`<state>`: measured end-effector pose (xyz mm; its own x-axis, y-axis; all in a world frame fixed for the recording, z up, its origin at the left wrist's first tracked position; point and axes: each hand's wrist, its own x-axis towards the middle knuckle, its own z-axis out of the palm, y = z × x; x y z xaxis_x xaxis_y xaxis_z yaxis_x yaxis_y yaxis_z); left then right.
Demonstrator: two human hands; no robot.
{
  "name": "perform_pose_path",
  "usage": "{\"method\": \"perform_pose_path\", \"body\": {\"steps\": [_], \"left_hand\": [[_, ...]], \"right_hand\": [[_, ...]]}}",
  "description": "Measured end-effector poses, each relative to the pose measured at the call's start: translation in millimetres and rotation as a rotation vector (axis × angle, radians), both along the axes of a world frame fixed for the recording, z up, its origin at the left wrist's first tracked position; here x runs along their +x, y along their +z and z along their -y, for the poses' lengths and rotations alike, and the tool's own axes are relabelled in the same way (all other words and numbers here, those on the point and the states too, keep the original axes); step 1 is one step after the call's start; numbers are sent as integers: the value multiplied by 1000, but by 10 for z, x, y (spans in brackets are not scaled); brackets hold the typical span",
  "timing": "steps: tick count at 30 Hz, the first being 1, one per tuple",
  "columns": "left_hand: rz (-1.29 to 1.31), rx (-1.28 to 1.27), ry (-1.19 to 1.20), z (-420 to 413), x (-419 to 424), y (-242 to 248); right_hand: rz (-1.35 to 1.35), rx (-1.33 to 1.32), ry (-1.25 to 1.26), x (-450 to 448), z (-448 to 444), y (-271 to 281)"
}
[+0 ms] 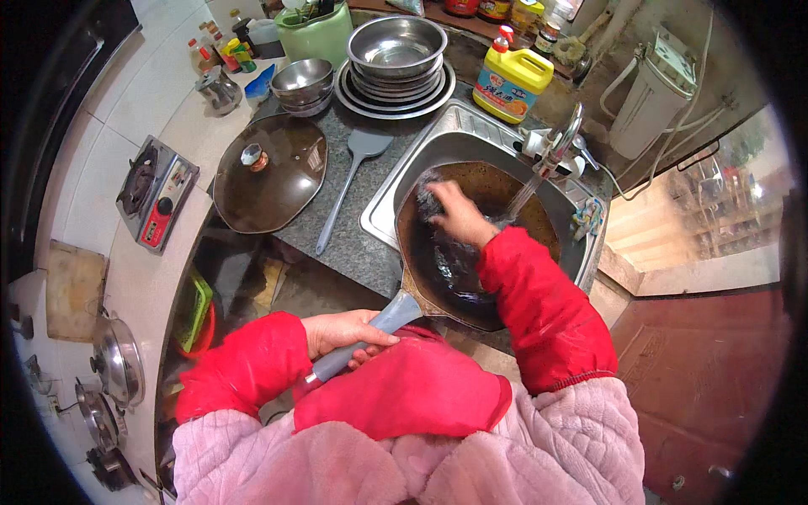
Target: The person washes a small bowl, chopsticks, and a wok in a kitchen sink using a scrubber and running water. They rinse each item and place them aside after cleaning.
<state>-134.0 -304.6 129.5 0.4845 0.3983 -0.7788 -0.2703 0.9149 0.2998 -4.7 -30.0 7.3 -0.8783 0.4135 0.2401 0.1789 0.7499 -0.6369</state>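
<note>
My left hand (pixel 350 336) grips the grey handle (pixel 388 319) of a large dark wok (pixel 421 278). The wok rests over the stainless steel sink (pixel 404 183), tilted, with dark water in its bottom. Inside it, my right hand (pixel 461 211) holds a steel wool scourer (pixel 429 197) against the upper left of the inner wall. Water runs from the faucet (pixel 565 136) into the wok, just right of my right hand. Red sleeve covers reach down to both wrists.
A grey spatula (pixel 356 170) and a glass lid (pixel 271 189) lie on the counter left of the sink. Behind stand stacked metal bowls (pixel 398 47) and a yellow detergent jug (pixel 511 82). A cloth (pixel 588 218) hangs on the sink's right rim. A portable gas stove (pixel 156 192) sits further left.
</note>
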Motion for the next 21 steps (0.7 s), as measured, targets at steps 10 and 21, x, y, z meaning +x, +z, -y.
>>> {"method": "perform_pose_path", "body": {"steps": [10,21], "left_hand": [[-45,50,3,67,-54,32],[150,3,123,12,-101,-219]], "right_hand": [[981,451,167,1224,-296,262],[837,84,387,1006,-23,361]]}}
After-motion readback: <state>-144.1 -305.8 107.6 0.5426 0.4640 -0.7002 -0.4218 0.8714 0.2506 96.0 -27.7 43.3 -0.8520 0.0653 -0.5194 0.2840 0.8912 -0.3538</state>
